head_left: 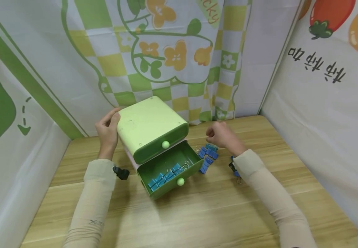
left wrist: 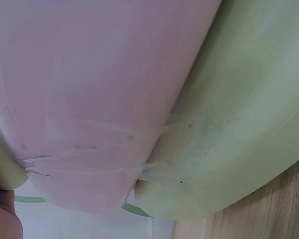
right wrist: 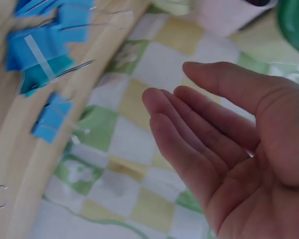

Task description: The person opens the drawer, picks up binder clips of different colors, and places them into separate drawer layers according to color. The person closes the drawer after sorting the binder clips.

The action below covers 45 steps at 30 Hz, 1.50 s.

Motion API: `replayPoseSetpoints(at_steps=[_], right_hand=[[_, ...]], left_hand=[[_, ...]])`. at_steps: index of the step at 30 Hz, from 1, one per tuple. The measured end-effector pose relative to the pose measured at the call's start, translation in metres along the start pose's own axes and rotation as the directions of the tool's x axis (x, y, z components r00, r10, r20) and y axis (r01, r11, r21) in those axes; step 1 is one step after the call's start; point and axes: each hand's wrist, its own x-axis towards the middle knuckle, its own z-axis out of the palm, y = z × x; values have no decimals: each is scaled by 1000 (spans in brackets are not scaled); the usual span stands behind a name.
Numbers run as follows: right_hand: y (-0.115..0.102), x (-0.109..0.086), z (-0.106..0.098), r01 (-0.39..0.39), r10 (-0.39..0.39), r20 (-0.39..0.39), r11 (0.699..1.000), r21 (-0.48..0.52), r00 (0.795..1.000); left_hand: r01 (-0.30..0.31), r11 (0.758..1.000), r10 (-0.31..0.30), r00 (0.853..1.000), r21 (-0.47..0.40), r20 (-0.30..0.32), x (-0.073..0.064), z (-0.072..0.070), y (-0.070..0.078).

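Note:
A small desktop drawer box (head_left: 151, 125) with a pale green top stands tilted toward the person in the head view. My left hand (head_left: 108, 129) grips its back left corner; the left wrist view shows the pink and pale green side (left wrist: 89, 99) up close. The lower green drawer (head_left: 166, 160) is pulled out, with several teal binder clips (head_left: 166, 177) along its front; the upper drawer is closed. My right hand (head_left: 223, 135) hovers past the drawer's right side, above loose blue binder clips (head_left: 208, 155). In the right wrist view its fingers (right wrist: 189, 129) are loosely bent and hold nothing.
Another blue binder clip (head_left: 237, 174) lies beside the right forearm, partly covered by the sleeve. The wooden table (head_left: 213, 213) ends at a checked, flower-printed curtain (head_left: 179, 89) behind the box. White printed cloth (head_left: 327, 113) borders the right side.

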Motion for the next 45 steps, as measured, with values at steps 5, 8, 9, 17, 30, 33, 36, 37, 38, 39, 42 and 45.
replayPoseSetpoints(at_steps=[5,8,9,17,30,33,36,37,38,39,42,45], right_hand=[[17,9,13,33,-30,24,995,-92,999],[24,13,19,47,-43,34,989,-139,998],[26,15,20,49,-43,45,987,-153,998],[34,27,32,24,8,142,974,-225,990],[36,32,33,-4,48,148,958,-286,988],[38,32,30,9,35,153,961,-278,988],[39,30,28,16,24,144,963,-268,989],[39,29,27,17,20,138,964,-265,990],[39,29,26,15,21,133,965,-263,991],[39,28,25,17,18,128,965,-262,992],[40,26,24,11,20,115,965,-262,993],[41,24,23,-3,29,97,966,-257,995]], left_hand=[[11,1000,-11,1000,2,5,-1,0,0],[-1,1000,1,1000,8,9,-1,0,-2],[-6,1000,6,1000,10,9,-1,0,-2],[-21,1000,21,1000,22,8,0,0,-2],[-19,1000,19,1000,10,10,-2,1,3],[-23,1000,23,1000,21,4,0,1,-1],[-25,1000,25,1000,13,-1,1,0,-2],[-24,1000,24,1000,10,-3,1,0,-3],[-27,1000,27,1000,8,-5,1,0,-3],[-28,1000,28,1000,6,-6,2,0,-4],[-31,1000,31,1000,5,-5,2,0,-6],[-31,999,31,1000,10,-1,2,0,-5]])
